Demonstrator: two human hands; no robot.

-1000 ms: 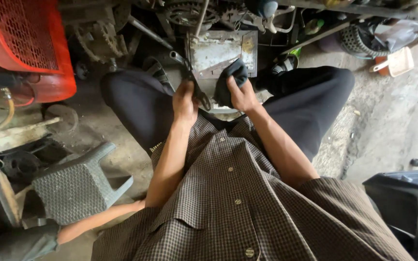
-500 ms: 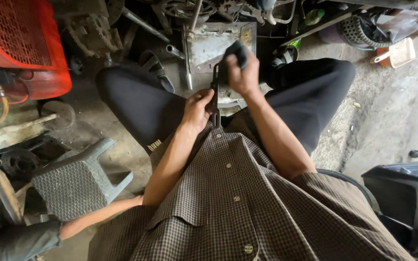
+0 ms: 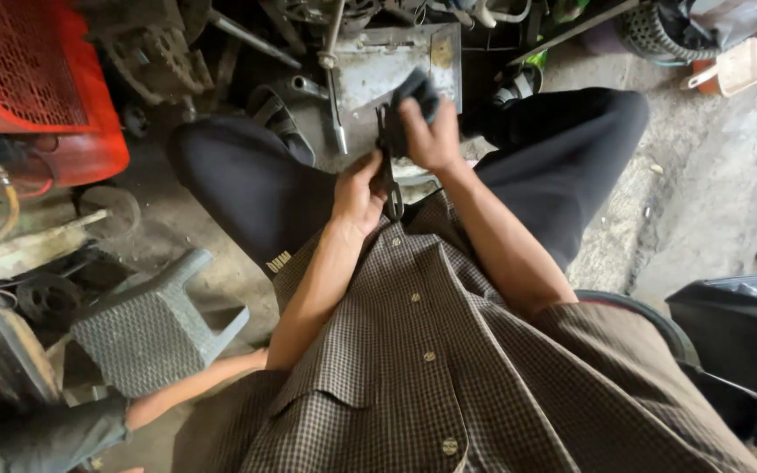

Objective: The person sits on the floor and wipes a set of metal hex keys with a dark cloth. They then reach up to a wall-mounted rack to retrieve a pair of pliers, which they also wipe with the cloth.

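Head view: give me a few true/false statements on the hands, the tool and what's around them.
1. The left hand grips a dark metal tool. True.
2. The right hand is empty. False: it holds a dark cloth at the tool's upper end.
3. A grey plastic stool lies tipped on the person's left. True.
4. The red mesh housing sits at the right edge. False: it is at upper left.

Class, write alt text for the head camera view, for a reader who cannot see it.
Seen from above, a seated person's left hand grips a slim dark metal tool upright while the right hand presses a dark cloth to its top. Around the knees lie engine parts, a red machine and a grey stool.
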